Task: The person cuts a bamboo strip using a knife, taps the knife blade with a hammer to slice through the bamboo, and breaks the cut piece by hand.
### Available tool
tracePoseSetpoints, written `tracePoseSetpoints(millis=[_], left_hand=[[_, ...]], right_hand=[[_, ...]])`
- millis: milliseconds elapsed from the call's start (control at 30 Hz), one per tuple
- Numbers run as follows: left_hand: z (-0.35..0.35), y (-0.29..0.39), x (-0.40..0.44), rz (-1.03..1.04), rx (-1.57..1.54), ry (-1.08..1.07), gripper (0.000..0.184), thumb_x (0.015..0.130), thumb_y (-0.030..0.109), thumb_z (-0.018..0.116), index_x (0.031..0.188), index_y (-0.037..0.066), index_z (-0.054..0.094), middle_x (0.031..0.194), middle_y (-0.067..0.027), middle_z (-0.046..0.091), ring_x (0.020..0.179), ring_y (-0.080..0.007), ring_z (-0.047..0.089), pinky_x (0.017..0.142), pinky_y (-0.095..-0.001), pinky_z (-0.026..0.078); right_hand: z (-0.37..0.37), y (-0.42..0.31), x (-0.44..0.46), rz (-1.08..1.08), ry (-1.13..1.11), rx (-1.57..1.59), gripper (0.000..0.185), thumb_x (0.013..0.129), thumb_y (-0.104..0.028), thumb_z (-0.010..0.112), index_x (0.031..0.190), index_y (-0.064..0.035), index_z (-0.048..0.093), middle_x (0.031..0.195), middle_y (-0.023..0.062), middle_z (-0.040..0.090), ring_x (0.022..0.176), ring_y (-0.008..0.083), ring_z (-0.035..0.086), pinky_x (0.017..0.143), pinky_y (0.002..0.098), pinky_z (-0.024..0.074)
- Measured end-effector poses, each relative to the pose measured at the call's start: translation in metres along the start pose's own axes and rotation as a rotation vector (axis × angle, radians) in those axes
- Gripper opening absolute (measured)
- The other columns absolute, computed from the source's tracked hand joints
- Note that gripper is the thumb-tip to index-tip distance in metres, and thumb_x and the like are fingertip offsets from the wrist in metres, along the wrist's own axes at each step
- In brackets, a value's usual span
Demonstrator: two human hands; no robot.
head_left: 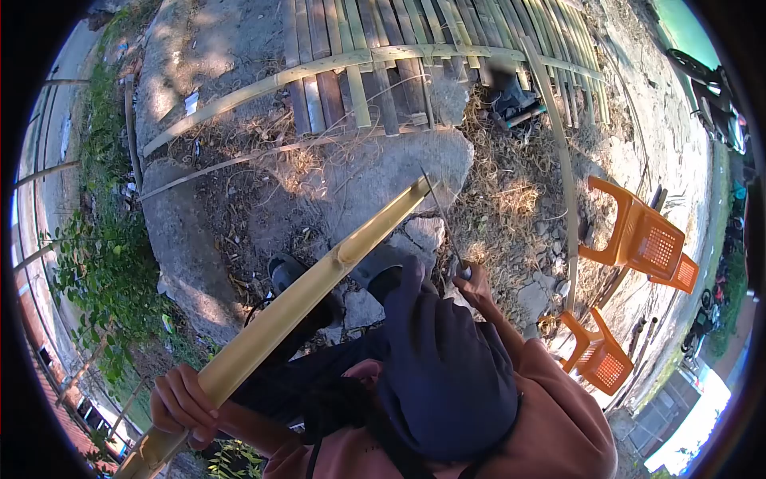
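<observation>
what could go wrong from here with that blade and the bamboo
The long blade in the right hand might slip off the bamboo piece near its tip, perhaps toward a shoe. The left hand grips the bamboo piece well away from the blade, so the tip may twist or jerk under force.

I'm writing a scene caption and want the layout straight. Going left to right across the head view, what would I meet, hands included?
Leafy green plant → left hand → thin blade → right hand → orange plastic chairs.
</observation>
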State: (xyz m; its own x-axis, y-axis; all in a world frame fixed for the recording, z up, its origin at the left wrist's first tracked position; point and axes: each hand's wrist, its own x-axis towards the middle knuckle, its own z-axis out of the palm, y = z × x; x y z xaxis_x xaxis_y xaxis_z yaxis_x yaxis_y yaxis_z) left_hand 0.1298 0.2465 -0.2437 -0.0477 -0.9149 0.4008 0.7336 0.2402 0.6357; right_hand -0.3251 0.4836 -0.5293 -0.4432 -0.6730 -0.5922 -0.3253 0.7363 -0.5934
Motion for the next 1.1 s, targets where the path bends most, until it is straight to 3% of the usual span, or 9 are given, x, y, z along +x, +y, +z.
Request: tracePoseSetpoints(millis=[133, 233, 300, 333, 433, 467, 900, 1000, 1100], left_hand=[[0.005, -0.002, 0.004, -0.019, -0.013, 0.020, 0.050, 0.062, -0.013, 0.071, 0.054, 0.021, 0.035, 0.041, 0.0022, 0.055, 0.032, -0.0053, 0.051, 0.035, -0.0190, 0.048], [0.024, -0.013, 0.017, -0.026, 0.181, 0.086, 0.039, 0.075, -0.006, 0.072, 0.066, 0.017, 0.042, 0.045, 0.0055, 0.049, 0.039, -0.0041, 0.049, 0.050, -0.0183, 0.050], [0.015, -0.005, 0.015, -0.131, 0.169, 0.286, 0.028, 0.096, 0.007, 0.061, 0.080, 0.016, 0.040, 0.066, 0.0059, 0.047, 0.062, -0.0039, 0.043, 0.068, -0.0248, 0.038], [0.009, -0.010, 0.021, -0.164, 0.133, 0.119, 0.011, 0.105, 0.017, 0.050, 0.100, 0.008, 0.047, 0.081, 0.0006, 0.053, 0.076, -0.0091, 0.050, 0.080, -0.0287, 0.043], [0.022, -0.019, 0.022, -0.053, 0.469, 0.502, 0.024, 0.107, 0.027, 0.047, 0.116, 0.005, 0.047, 0.087, -0.0014, 0.046, 0.085, -0.0133, 0.050, 0.097, -0.0361, 0.045], [0.020, -0.020, 0.020, -0.020, 0.564, 0.529, 0.033, 0.107, 0.031, 0.044, 0.126, 0.004, 0.044, 0.103, -0.0076, 0.046, 0.101, -0.0210, 0.049, 0.106, -0.0433, 0.039], [0.031, -0.025, 0.030, -0.034, 0.499, 0.362, 0.022, 0.100, 0.027, 0.059, 0.113, 0.012, 0.048, 0.109, -0.0064, 0.046, 0.111, -0.0224, 0.046, 0.109, -0.0452, 0.035], [0.029, -0.025, 0.031, -0.051, 0.381, 0.279, 0.022, 0.099, 0.030, 0.062, 0.107, 0.015, 0.048, 0.097, -0.0002, 0.050, 0.106, -0.0184, 0.050, 0.108, -0.0451, 0.034], [0.036, -0.023, 0.035, -0.092, 0.193, 0.192, 0.024, 0.096, 0.032, 0.067, 0.087, 0.015, 0.054, 0.072, 0.0046, 0.054, 0.079, -0.0137, 0.060, 0.095, -0.0406, 0.047]], right_hand=[[0.001, 0.001, 0.008, 0.071, -0.115, 0.104, 0.033, 0.073, -0.024, 0.069, 0.090, 0.0037, 0.063, 0.067, 0.0105, 0.059, 0.063, 0.0200, 0.059, 0.060, 0.0377, 0.0479], [0.002, -0.007, 0.015, 0.314, -0.060, 0.269, 0.028, 0.076, -0.020, 0.068, 0.092, 0.0027, 0.063, 0.066, 0.0072, 0.059, 0.056, 0.0160, 0.057, 0.053, 0.0341, 0.0467], [0.000, 0.001, 0.013, 0.227, -0.013, 0.263, 0.025, 0.078, -0.016, 0.068, 0.094, 0.0021, 0.062, 0.065, 0.0057, 0.059, 0.053, 0.0134, 0.055, 0.048, 0.0318, 0.0455], [0.000, 0.007, 0.013, 0.220, -0.037, 0.274, 0.029, 0.077, -0.017, 0.069, 0.098, 0.0022, 0.061, 0.066, 0.0064, 0.060, 0.054, 0.0144, 0.057, 0.049, 0.0325, 0.0466], [0.002, 0.014, 0.018, 0.184, -0.086, 0.359, 0.026, 0.073, -0.004, 0.066, 0.098, 0.0007, 0.059, 0.063, 0.0052, 0.057, 0.052, 0.0149, 0.057, 0.047, 0.0322, 0.0464], [0.003, 0.012, 0.017, 0.177, -0.080, 0.348, 0.023, 0.075, -0.002, 0.066, 0.097, 0.0001, 0.059, 0.062, 0.0049, 0.057, 0.051, 0.0146, 0.056, 0.047, 0.0315, 0.0454], [0.003, 0.013, 0.019, 0.142, -0.039, 0.255, 0.028, 0.072, -0.014, 0.070, 0.095, -0.0002, 0.062, 0.066, 0.0058, 0.059, 0.058, 0.0146, 0.057, 0.055, 0.0326, 0.0453], [-0.003, 0.002, 0.016, 0.098, 0.030, 0.145, 0.026, 0.071, -0.015, 0.071, 0.091, -0.0001, 0.062, 0.069, 0.0063, 0.061, 0.059, 0.0133, 0.057, 0.056, 0.0314, 0.0454], [-0.011, -0.024, 0.013, 0.122, 0.005, 0.103, 0.026, 0.072, -0.018, 0.072, 0.088, 0.0006, 0.063, 0.070, 0.0063, 0.061, 0.061, 0.0138, 0.057, 0.059, 0.0318, 0.0463]])
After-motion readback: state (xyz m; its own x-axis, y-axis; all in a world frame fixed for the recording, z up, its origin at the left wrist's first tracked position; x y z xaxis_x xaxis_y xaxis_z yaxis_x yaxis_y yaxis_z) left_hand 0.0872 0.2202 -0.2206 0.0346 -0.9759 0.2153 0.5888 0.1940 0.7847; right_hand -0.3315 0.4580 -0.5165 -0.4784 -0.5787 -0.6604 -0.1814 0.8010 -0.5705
